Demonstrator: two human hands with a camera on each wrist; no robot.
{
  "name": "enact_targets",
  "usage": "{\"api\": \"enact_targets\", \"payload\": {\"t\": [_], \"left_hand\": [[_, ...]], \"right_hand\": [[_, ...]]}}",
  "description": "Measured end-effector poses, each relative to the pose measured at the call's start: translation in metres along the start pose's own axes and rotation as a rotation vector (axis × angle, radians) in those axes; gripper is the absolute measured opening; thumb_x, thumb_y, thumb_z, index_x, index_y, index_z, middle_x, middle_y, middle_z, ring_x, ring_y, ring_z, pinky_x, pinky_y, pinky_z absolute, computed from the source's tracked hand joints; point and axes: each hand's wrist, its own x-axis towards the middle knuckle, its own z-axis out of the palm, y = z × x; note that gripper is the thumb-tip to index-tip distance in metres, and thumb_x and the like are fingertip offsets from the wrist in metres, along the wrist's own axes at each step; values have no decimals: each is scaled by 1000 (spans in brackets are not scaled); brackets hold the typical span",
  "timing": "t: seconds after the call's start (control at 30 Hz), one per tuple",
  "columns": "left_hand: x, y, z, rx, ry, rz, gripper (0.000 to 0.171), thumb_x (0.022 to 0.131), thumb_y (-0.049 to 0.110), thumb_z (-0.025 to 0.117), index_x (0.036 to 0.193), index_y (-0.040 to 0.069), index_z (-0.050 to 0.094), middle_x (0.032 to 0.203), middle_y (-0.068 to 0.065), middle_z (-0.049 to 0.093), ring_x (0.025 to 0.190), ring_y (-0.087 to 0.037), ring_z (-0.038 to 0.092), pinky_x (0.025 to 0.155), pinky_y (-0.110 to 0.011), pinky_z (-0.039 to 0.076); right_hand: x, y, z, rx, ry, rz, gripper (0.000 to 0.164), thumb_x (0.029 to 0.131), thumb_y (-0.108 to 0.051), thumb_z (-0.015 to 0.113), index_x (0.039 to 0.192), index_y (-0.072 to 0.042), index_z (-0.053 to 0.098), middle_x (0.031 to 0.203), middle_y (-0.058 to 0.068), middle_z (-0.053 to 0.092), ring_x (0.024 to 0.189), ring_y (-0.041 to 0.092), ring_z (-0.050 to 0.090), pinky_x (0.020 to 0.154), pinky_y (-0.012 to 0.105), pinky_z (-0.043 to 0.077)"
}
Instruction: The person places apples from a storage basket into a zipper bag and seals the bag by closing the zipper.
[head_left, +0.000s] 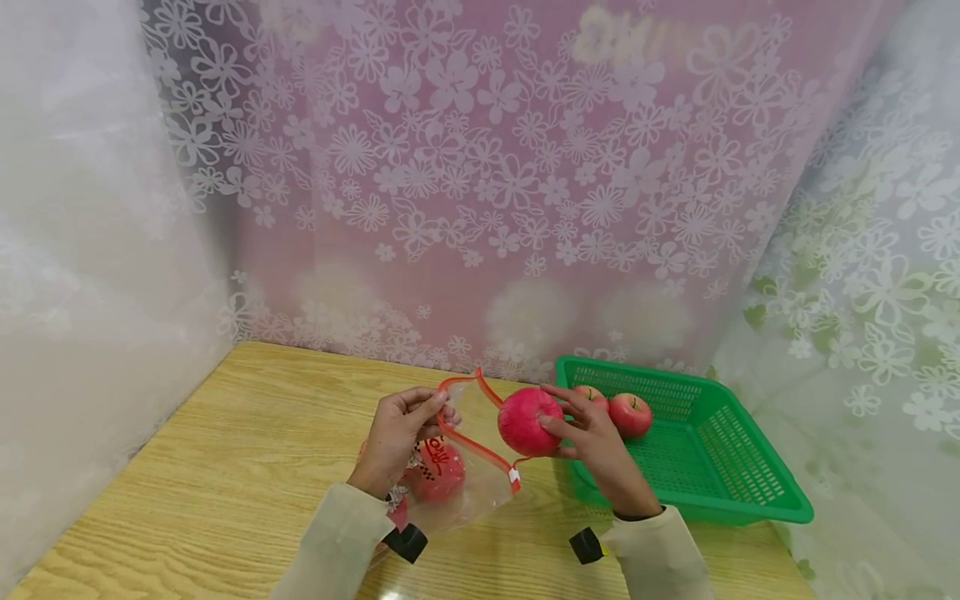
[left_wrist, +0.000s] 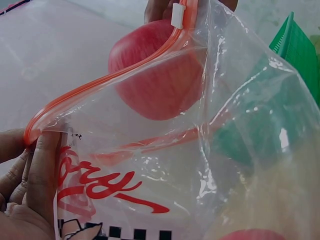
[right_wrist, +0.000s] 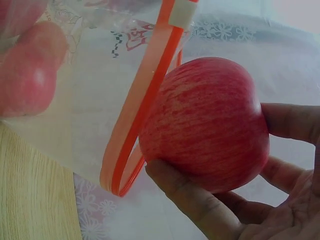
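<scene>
My left hand (head_left: 399,433) pinches the orange-edged rim of a clear zip bag (head_left: 480,492), whose mouth gapes to the right. Red lettering and a black checker print mark its side, and apples (right_wrist: 30,80) lie inside toward the bottom. In my right hand (head_left: 592,446) is a red apple (head_left: 527,422), gripped between thumb and fingers right at the bag's mouth. The right wrist view has this apple (right_wrist: 207,125) against the orange zip strip (right_wrist: 142,105). Through the clear plastic, the left wrist view shows the apple's lower part (left_wrist: 162,90). A white slider (head_left: 513,476) sits at the zip's near end.
A green plastic basket (head_left: 750,500) stands on the wooden table (head_left: 225,450) at the right, beside my right hand. Two apples (head_left: 630,415) lie in its left back corner. Flower-patterned sheets (head_left: 480,183) hang behind the table and along both sides.
</scene>
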Motion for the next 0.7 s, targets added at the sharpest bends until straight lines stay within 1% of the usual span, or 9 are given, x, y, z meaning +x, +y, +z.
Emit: {"api": "enact_targets", "payload": {"t": [0.23,0.47,0.53,0.7], "left_hand": [[0,0,0,-2,9,3,24,96,7,58,107,-14,61,80,-5,70,76,-17,71,71,-28,58],[0,-1,0,20,33,7,15,96,8,59,99,-4,67,79,-7,70,75,-16,71,68,-26,58],[0,-1,0,27,40,7,15,96,8,59,99,-5,67,79,-7,70,75,-16,71,68,-26,58],[-2,0,-1,33,50,-2,22,95,7,60,106,-12,63,81,-7,70,75,-17,71,69,-27,58]], "right_hand": [[2,1,6,-30,-31,-29,56,94,-20,64,144,-10,42,141,20,42,116,32,55,83,43,56],[3,2,12,-85,-31,-45,56,92,-21,67,143,-11,45,136,20,48,111,29,58,80,41,57],[4,2,14,-106,-23,-50,56,91,-21,68,142,-12,46,135,20,49,110,29,58,79,40,57],[3,1,18,-155,-9,-64,55,90,-21,69,141,-13,48,134,18,51,109,30,57,77,39,58]]}}
